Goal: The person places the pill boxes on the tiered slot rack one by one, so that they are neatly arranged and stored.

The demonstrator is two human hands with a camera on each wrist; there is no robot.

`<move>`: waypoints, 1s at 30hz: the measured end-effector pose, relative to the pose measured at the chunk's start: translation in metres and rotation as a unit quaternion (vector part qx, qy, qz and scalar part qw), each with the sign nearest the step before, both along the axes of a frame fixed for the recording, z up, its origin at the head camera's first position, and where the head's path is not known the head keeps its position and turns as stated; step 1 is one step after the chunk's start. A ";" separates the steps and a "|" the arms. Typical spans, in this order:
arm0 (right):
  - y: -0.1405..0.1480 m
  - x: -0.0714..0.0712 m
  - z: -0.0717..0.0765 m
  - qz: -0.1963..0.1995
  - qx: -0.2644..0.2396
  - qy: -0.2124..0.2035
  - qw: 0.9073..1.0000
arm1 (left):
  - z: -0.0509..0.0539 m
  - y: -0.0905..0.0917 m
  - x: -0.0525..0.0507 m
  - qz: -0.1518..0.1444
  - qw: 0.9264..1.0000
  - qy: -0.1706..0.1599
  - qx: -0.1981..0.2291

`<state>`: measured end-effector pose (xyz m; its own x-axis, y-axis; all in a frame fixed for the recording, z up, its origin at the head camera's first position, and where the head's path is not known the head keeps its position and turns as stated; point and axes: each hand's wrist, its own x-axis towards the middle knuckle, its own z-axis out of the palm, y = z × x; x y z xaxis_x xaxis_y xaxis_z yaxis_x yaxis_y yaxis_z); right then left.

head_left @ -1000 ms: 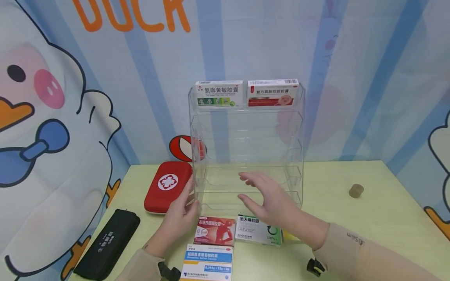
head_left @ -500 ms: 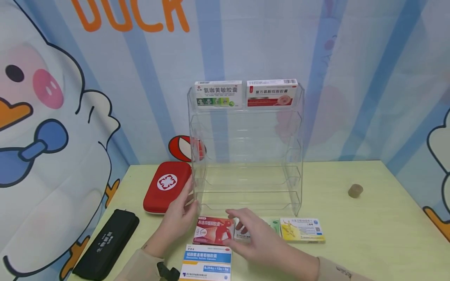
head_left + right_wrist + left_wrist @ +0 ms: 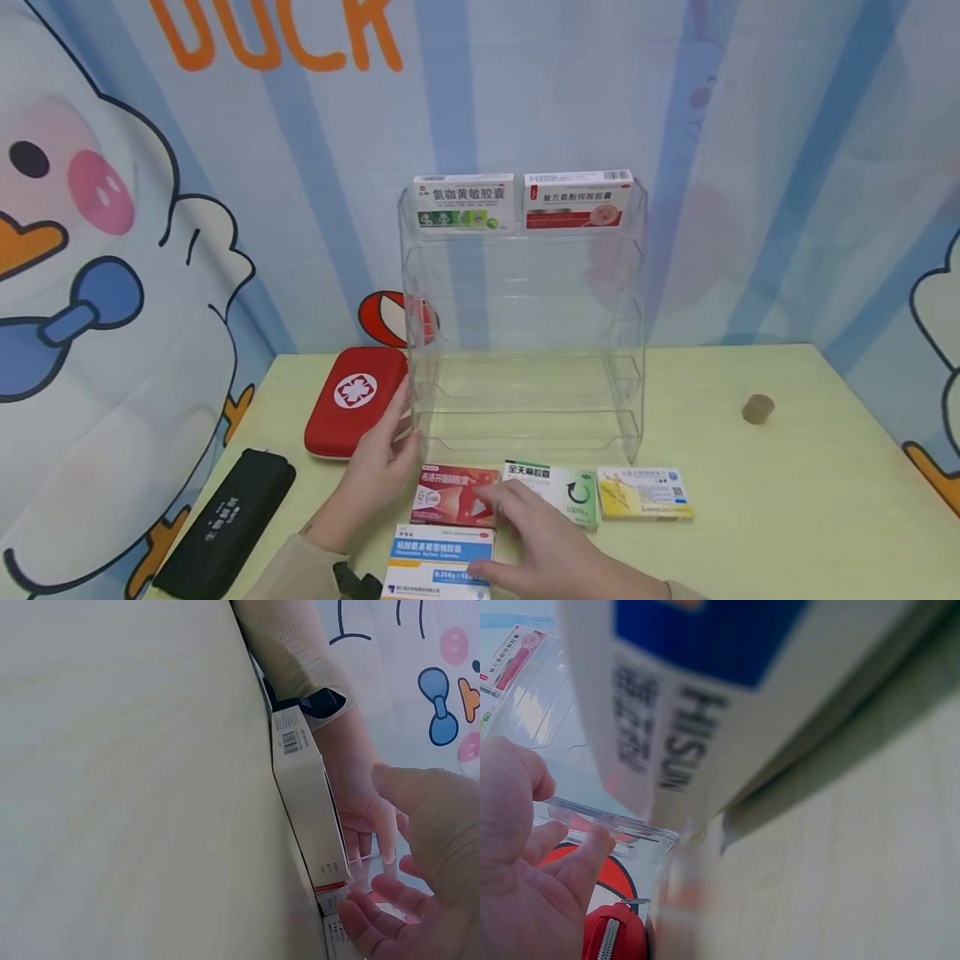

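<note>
Thumb and fingers are standing wide apart on the right hand (image 3: 551, 542), which is covering parts of the blue-and-white box (image 3: 431, 560) and red box (image 3: 448, 500) on the worktop (image 3: 720, 467). The head view is cutting off the former's near edge. The left hand (image 3: 371, 473) is touching the left side of the clear rack (image 3: 521, 358); whether it is gripping, I cannot tell.

Looking at clear, glossy plastic for the rack (image 3: 522, 325), catching some light. Smooth printed cardboard for the boxes (image 3: 450, 497), slight sheen. Matt, fabric-like shell on the red case (image 3: 356, 408), plus a toothed, metal-looking zip (image 3: 609, 941). Pretty smooth, dull tabletop (image 3: 735, 483). Cloth-looking backdrop (image 3: 547, 100), tbh, and ribbed knit on the sleeve (image 3: 292, 641).
</note>
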<state>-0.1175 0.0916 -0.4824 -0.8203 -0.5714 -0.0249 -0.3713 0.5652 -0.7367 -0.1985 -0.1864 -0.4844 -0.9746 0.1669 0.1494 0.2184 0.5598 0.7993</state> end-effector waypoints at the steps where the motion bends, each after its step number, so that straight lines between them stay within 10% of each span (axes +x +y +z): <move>1: 0.000 0.001 -0.001 -0.002 0.007 -0.004 1.000 | 0.000 0.000 0.000 0.001 1.000 0.000 0.000; 30: -0.001 0.018 -0.008 0.006 0.071 0.040 0.997 | -0.001 -0.002 -0.001 -0.004 1.000 0.008 0.006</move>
